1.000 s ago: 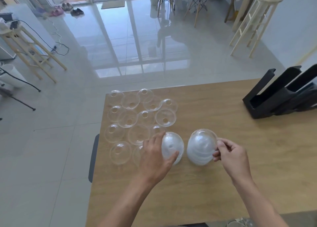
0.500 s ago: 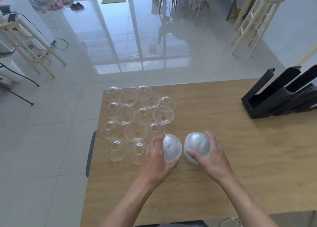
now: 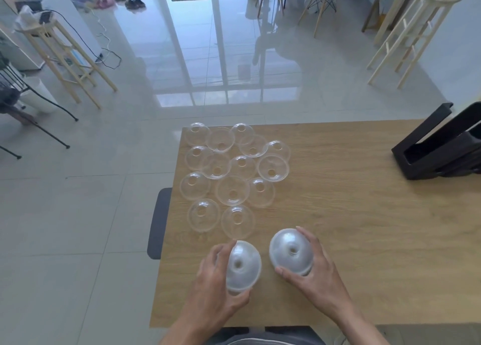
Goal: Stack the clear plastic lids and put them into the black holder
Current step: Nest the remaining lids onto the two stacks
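Note:
Two stacks of clear dome lids sit near the table's front edge. My left hand grips the left stack of lids, tilted with its hole facing me. My right hand wraps the right stack of lids from its right and front. Several single clear lids lie spread over the table's far left part, some dome up, some rim up. The black holder stands at the far right edge of the table, its open slot slanting up to the right.
The wooden table ends just left of the loose lids. A dark chair back sits against its left edge. Wooden stools and chairs stand on the tiled floor beyond.
Both hands have drawn back toward the front edge with their stacks. My right hand shifted from pinching its stack's side to cupping it, and the stack now shows its dome top.

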